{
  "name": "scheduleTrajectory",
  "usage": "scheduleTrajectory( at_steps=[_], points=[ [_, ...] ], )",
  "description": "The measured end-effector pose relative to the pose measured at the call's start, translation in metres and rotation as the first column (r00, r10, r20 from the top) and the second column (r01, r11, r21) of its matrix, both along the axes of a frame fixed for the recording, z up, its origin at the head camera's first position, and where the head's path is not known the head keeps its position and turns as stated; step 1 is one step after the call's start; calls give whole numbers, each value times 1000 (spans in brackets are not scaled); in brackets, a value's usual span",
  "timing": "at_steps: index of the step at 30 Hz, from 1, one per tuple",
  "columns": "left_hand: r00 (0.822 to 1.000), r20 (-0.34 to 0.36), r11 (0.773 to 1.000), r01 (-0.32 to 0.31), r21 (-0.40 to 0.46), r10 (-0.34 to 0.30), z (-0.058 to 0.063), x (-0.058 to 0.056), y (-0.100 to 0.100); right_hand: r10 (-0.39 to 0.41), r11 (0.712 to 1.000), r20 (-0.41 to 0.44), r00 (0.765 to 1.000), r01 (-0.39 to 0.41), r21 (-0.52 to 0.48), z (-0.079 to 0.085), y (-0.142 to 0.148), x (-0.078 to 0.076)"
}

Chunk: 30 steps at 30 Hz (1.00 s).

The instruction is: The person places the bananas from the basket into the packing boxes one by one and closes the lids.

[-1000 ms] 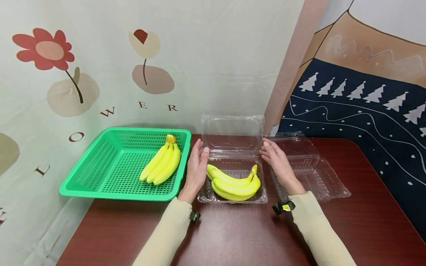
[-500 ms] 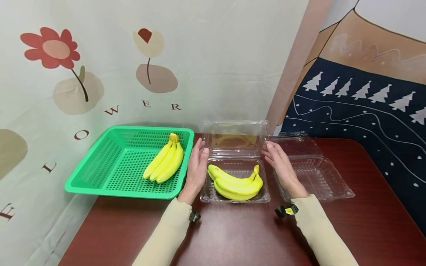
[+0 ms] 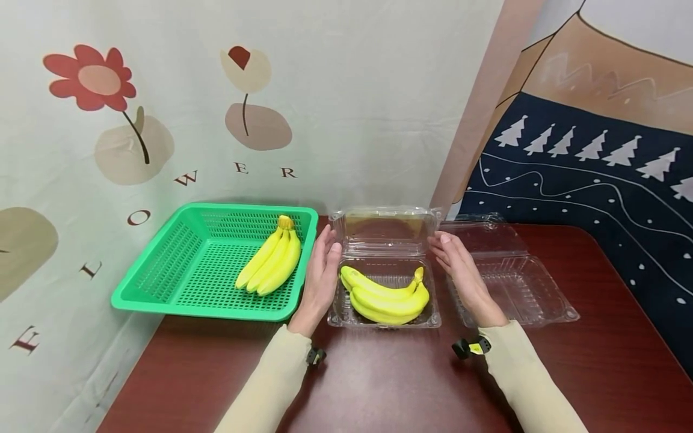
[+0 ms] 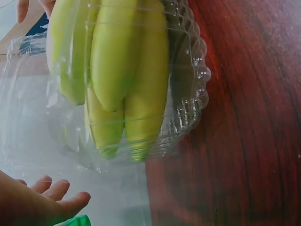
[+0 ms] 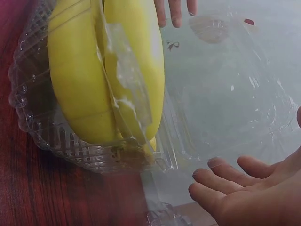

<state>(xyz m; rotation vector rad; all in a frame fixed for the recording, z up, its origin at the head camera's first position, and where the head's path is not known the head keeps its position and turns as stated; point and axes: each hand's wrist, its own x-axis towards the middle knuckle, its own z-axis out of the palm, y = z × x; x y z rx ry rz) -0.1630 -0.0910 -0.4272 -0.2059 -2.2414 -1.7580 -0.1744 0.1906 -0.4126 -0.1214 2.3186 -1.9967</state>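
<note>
Writing: the pale wall cloth (image 3: pixel 335 108) behind the surface carries spaced brown capitals, "F L O W E R" legible in an arc, beside printed red and beige flowers. No labels are readable on the containers.

Item 1: clear hinged plastic clamshell box (image 3: pixel 385 264), thin, glossy, with ribbed walls and rounded corners. Its lid stands half raised at the back. Its base sits on the dark red-brown wooden surface (image 3: pixel 379 385), between the two hands.

Item 2: bunch of smooth yellow bananas (image 3: pixel 387 296), curved, lying inside the base of the clamshell box.

Item 3: left hand (image 3: pixel 320 278), fingers straight and relaxed, lying flat against the left side of the box, fingertips at the lid's left edge. Nothing gripped.

Item 4: right hand (image 3: pixel 464 276), fingers extended and loose, at the lid's right edge. Nothing gripped. Both arms wear cream sleeves.

Item 5: green perforated plastic basket (image 3: pixel 162 282), rectangular with sloped walls, just left of the left hand, holding a second yellow banana bunch (image 3: pixel 271 257).

Item 6: second empty clear clamshell box (image 3: pixel 514 282), open, just right of the right hand.

Item 7: dark blue cloth with white tree print (image 3: pixel 595 174), hanging at the right.
</note>
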Motion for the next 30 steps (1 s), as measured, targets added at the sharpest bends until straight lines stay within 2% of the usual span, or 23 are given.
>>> scheduleTrajectory(
  at_steps=[10, 24, 30],
  points=[
    [1000, -2, 1000, 16, 2, -16, 5, 9, -1, 41, 998, -46, 998, -39, 53, 2, 4, 8],
    [1000, 9, 1000, 12, -5, -12, 4, 19, -3, 64, 996, -52, 997, -61, 59, 4, 7, 18],
    [1000, -3, 1000, 14, -6, -14, 1, 22, -5, 70, 992, -38, 997, -66, 107, 6, 8, 24]
  ],
)
